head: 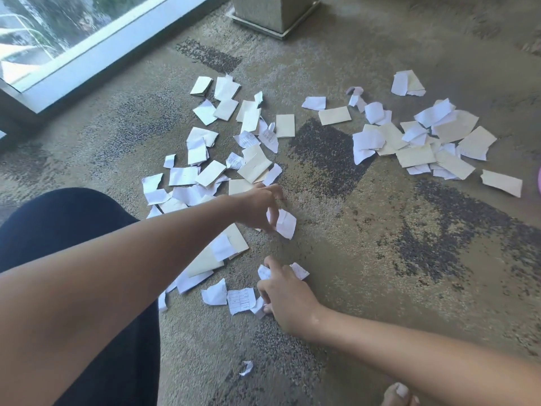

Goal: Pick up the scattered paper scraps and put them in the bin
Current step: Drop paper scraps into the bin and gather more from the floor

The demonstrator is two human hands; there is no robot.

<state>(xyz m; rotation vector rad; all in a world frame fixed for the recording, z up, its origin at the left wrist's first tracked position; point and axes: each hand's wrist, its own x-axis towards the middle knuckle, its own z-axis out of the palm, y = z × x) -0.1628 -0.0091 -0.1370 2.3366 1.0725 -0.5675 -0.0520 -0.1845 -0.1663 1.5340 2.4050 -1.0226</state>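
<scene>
Head view: we're early in the gathering step, scraps all over the carpet. Left hand pinches a white scrap at center; right hand grips small bits at 6 o'clock. No bin visible, so next we'd have to find it.

Soft daylight from the window, slight blur, wide-angle bending.
</scene>
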